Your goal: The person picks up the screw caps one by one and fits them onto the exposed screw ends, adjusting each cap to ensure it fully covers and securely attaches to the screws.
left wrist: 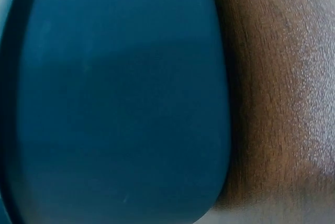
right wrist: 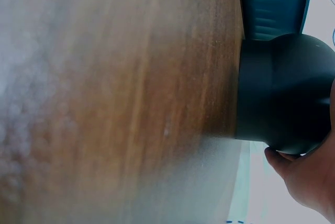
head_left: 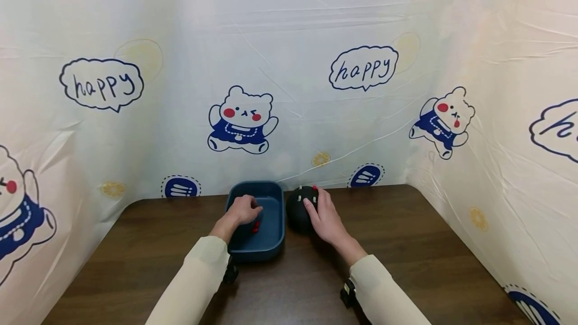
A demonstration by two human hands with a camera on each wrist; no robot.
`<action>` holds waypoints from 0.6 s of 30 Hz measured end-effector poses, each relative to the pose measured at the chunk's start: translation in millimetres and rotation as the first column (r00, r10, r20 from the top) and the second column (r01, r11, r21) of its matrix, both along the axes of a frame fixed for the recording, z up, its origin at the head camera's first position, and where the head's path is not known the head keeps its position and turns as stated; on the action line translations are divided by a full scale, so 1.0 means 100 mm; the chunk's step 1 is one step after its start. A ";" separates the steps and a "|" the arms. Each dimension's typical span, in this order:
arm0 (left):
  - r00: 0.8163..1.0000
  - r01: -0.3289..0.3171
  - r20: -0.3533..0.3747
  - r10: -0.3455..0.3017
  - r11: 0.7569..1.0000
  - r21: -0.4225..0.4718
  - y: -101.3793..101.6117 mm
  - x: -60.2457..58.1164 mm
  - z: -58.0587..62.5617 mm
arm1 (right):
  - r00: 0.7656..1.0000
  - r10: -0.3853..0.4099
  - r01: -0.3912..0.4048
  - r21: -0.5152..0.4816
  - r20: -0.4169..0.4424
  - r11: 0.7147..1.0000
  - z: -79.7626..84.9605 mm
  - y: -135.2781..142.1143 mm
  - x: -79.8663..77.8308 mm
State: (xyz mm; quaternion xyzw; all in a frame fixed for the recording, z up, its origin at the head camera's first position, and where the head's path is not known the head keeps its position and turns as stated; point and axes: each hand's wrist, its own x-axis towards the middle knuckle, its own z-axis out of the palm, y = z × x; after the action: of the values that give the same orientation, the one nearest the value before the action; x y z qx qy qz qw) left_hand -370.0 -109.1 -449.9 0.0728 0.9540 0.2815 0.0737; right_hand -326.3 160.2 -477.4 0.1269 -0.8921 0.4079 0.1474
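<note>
My left hand [head_left: 243,209] is over the left side of a blue rectangular bin [head_left: 266,254], its fingers bent down inside. Whether anything is between the fingertips cannot be made out. Small red pieces [head_left: 256,227] lie in the bin just below that hand. In the left wrist view the bin's outer wall [left wrist: 125,98] fills much of the picture, and the hand is not seen. My right hand [head_left: 327,217] grips the right side of a black rounded object [head_left: 298,212] with small pale and red bits on top. The right wrist view shows its flat, narrower base [right wrist: 255,90] against the table.
The dark wooden table [head_left: 406,250] reaches back to a white printed curtain [head_left: 293,114], which also hangs on both sides. The bin and the black object stand side by side near the table's far edge.
</note>
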 end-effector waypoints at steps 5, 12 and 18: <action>1.000 0.005 -0.011 -0.005 1.000 -0.019 0.01 0.01 0.01 | 1.000 -0.010 0.011 0.017 -0.006 1.000 -0.01 -0.01 -0.02; 1.000 -0.008 0.004 0.008 0.999 -0.046 0.04 0.00 0.00 | 1.000 -0.012 0.012 0.017 -0.001 1.000 -0.01 -0.01 -0.02; 1.000 -0.007 0.000 0.007 0.999 -0.054 0.05 0.00 0.00 | 1.000 -0.007 0.006 0.007 0.004 1.000 0.01 0.00 0.00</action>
State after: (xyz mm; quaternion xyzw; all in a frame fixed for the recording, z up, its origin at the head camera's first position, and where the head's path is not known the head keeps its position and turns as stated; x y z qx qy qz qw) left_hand -370.0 -104.0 -450.0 0.0675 0.9614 0.2559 0.0747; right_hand -326.5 159.8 -476.2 0.1236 -0.8942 0.4046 0.1464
